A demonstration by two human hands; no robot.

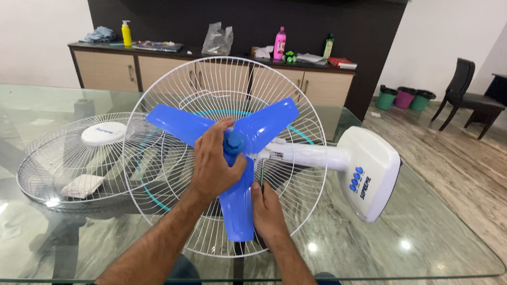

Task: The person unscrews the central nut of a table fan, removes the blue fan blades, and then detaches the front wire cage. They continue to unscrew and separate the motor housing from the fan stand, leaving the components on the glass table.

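Two hands at fan hub: left hand [213, 165] wrapped around blue hub cap [233, 142]; right hand [267, 210] pinching slim tool [262, 175] below. Blue blade [228, 149] stands against rear guard [225, 156] on glass table [415, 248]. Advisable: steady blade, turn cap squarely.

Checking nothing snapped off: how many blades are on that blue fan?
3. One blade points left, one blade points up and right, and one blade points down between the left hand and the right hand.
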